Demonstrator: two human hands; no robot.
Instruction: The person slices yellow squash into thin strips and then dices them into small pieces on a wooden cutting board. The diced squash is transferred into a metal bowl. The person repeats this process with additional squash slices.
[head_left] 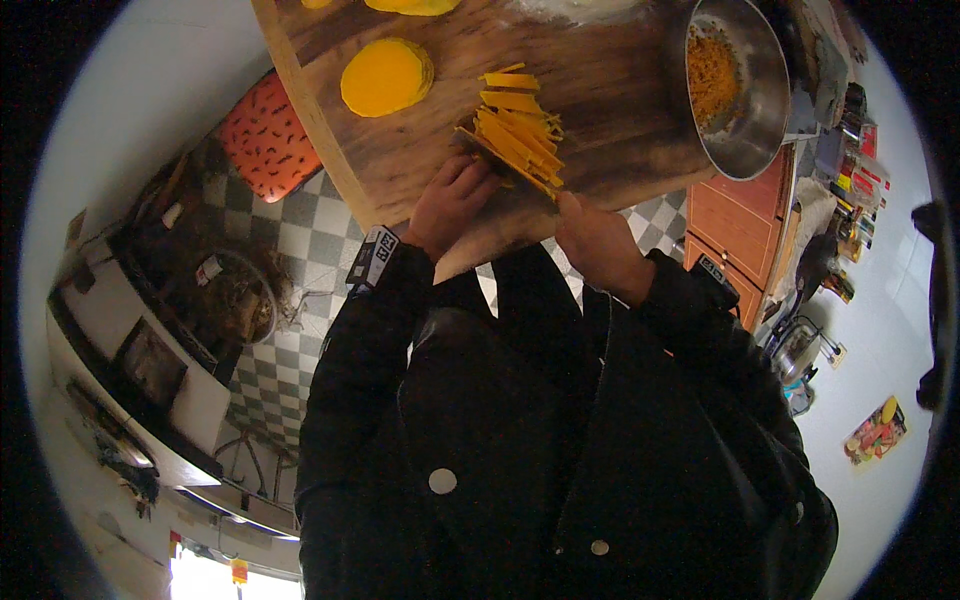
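My right hand [602, 248] is wrapped round the handle of a kitchen knife [508, 162], whose dark blade slants up and left across the wooden cutting board [610, 130]. Curled fingers of my left hand [452, 207] press down on the near side of the blade; what lies beneath them is mostly hidden. Just beyond the blade is a heap of thin yellow-orange strips [520, 135], which look like pumpkin. A thick round slice [387, 77] of the same flesh lies further left, with part of another slice [412, 4] at the upper edge.
At the board's right stands a steel bowl [765, 120] with orange shreds [712, 80] inside. White powder [580, 8] dusts the far edge. An orange patterned stool [268, 138] is left of the board, above a checkered floor [318, 225]. Wooden cabinets [735, 225] stand right.
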